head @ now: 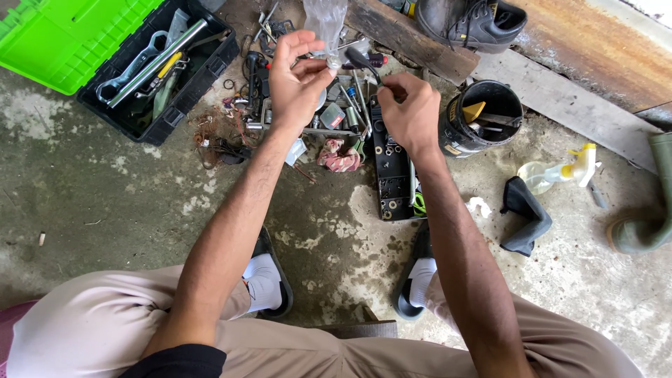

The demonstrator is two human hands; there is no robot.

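Seated low over a concrete floor [105,189], feet in dark sandals, both arms out. Your left hand [297,80] is raised, thumb and forefinger pinched on the lower edge of a clear plastic bag [326,24] that stands up from the pinch; the other fingers are spread loose. Your right hand [411,112] is clenched around the shank of a small dark-headed tool [360,59]. Its long axis slants up and to your left, so the head sits just beside the left fingertips and the bag's mouth, nearly touching. The right hand is the nearer to the tool, the left to the bag. Below lie loose sockets and bits, a black socket tray [392,168], an open green-lidded toolbox [161,66] to your left and a black bucket [483,115] to your right.
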